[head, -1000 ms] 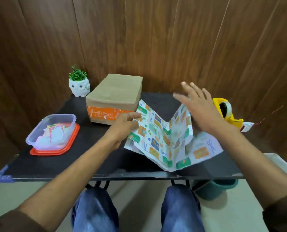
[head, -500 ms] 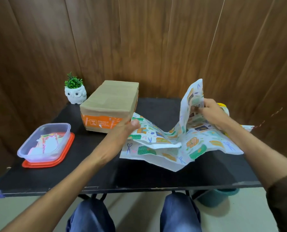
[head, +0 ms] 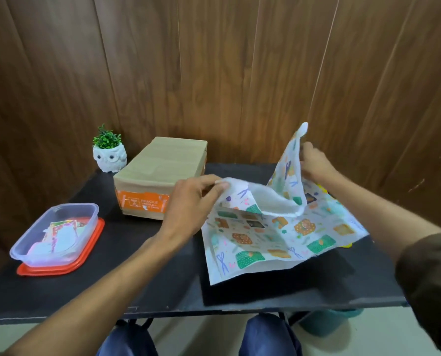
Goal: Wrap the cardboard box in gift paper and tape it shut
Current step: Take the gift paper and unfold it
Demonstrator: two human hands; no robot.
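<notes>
The cardboard box (head: 162,173), brown with an orange fragile label on its near face, stands at the back left of the black table (head: 142,276). The patterned gift paper (head: 278,237) lies partly unfolded on the right half of the table. My left hand (head: 191,204) pinches a raised white edge of the paper just right of the box. My right hand (head: 314,163) pinches another flap and holds it upright. The yellow tape dispenser (head: 324,188) is almost wholly hidden behind the paper and my right forearm.
A clear plastic tub of stickers (head: 57,235) sits on its red lid at the table's left. A white owl pot with a green plant (head: 109,155) stands beside the box. Wood panelling rises behind. A teal bucket (head: 329,322) is under the table's right side.
My left hand has lifted an edge of the paper off the table. My right hand has raised its flap higher, opening the sheet out further. The view has shifted slightly.
</notes>
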